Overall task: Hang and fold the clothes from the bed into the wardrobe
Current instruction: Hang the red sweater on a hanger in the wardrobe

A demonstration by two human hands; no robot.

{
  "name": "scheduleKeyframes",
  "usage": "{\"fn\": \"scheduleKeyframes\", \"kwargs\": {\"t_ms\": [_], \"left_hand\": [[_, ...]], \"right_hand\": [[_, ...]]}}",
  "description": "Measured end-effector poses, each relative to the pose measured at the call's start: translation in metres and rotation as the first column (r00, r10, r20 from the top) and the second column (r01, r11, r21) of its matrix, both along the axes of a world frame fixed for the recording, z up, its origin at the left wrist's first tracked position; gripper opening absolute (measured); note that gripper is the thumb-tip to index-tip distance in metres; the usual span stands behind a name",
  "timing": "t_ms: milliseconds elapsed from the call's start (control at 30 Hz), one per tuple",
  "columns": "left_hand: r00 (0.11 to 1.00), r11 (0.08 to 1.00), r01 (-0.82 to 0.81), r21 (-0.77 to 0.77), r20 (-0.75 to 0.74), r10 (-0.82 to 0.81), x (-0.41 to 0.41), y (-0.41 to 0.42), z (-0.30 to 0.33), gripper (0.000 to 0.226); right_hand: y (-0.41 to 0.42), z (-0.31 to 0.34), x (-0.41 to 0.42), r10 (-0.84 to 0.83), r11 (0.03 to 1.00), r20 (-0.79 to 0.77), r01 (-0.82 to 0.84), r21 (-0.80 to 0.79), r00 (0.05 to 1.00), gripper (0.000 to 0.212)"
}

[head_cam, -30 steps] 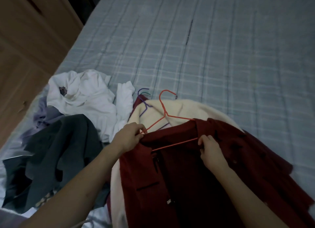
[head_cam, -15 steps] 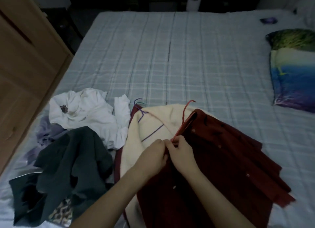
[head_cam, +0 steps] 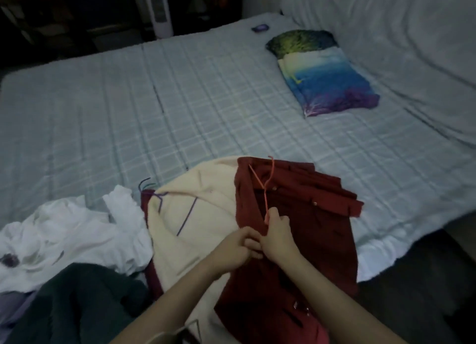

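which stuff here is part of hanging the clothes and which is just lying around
In the job:
- red shirt, gripped by left hand and right hand
- red hanger inside it
- cream garment with purple hanger
- white shirt
- dark grey garment

Lying about:
- colourful pillow
- small purple object
- white blanket

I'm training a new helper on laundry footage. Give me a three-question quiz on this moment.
1. True or false: the red hanger sits inside the dark red shirt.
2. What lies under the dark red shirt?
A. a cream garment
B. a blue towel
C. a black coat
3. What do the left hand and right hand meet over?

Key: 1 true; 2 A; 3 the shirt's front edge, near the hanger.
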State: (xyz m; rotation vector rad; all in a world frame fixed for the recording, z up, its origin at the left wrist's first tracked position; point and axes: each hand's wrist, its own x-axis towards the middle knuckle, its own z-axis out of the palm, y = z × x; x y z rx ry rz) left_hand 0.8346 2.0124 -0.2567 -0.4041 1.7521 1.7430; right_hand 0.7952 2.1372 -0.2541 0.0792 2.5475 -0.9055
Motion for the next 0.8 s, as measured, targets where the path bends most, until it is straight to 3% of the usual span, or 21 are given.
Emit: {"fn": "scheduleKeyframes", "kwargs": {"t_ms": [100,200,300,367,433,500,633,700,800], "left_hand": [[0.958,0.955,0.009,-0.297,-0.271,-0.094,-0.029,-0.015,-0.006,0.041],[0.816,0.819,-0.065,-0.571,-0.502,-0.285,-0.072,-0.022,-0.009,0.044],[0.697,0.679,-0.052,-0.733,-0.514,-0.501,-0.115,-0.009,-0.004,0.059],[0.530,0.575,0.000,-0.818,-0.488,-0.694,-0.142,0.004,-0.006,0.059],[0.387,0.470,0.150,-0.870,-0.386,-0.838,-0.162,0.018,-0.007,0.041],[0.331,0.397,0.256,-0.881,-0.306,-0.893,-0.171,0.028,0.000,0.015],[0.243,0.377,0.232,-0.897,-0.322,-0.915,-0.174,0.029,0.023,0.017],[0.177,0.378,0.188,-0.907,-0.347,-0.921,-0.176,0.026,0.043,0.017],[0.092,0.383,0.127,-0.915,-0.374,-0.923,-0.182,0.020,0.084,0.023]], "right_hand": [[0.033,0.012,0.013,0.022,1.000,-0.028,-0.022,0.005,0.999,0.029],[0.075,0.027,0.023,0.068,0.998,-0.042,-0.068,0.001,0.997,0.029],[0.113,0.046,0.033,0.105,0.994,-0.030,-0.105,0.013,0.994,0.032],[0.135,0.055,0.040,0.116,0.993,-0.030,-0.116,0.003,0.993,0.035],[0.154,0.060,0.045,0.131,0.991,-0.041,-0.131,-0.005,0.991,0.043],[0.170,0.061,0.048,0.134,0.991,-0.074,-0.133,0.018,0.988,0.050],[0.193,0.062,0.048,0.083,0.991,-0.178,-0.062,0.116,0.981,0.046],[0.198,0.063,0.044,-0.009,0.981,-0.220,0.051,0.186,0.976,0.038],[0.205,0.068,0.030,-0.197,0.791,-0.229,0.293,0.537,0.953,0.055]]}}
